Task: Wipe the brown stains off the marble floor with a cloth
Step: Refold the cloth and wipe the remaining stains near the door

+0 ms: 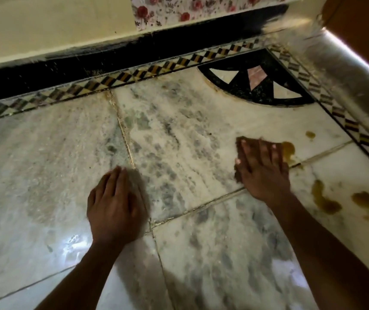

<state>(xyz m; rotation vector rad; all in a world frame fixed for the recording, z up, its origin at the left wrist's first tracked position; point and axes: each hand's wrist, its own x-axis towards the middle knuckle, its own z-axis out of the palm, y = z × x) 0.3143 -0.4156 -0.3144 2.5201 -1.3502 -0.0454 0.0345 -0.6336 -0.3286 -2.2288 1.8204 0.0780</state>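
Note:
My right hand (263, 168) lies flat with straight fingers on a brown cloth (239, 144), pressing it onto the white marble floor (179, 135). Only the cloth's left and top edges show around the hand. A brown stain (289, 151) sits right beside the hand's far right side. A small brown drop (310, 134) lies farther right. Two larger brown stains, one (323, 199) and another (364, 199), lie to the right of my forearm. My left hand (115, 203) rests flat on the marble, holding nothing.
A patterned inlay border (120, 78) runs along the black skirting (89, 63) and cream wall at the back. A black fan-shaped inlay (259, 79) fills the far right corner. A shiny metal edge (335, 70) and a brown surface stand at the right.

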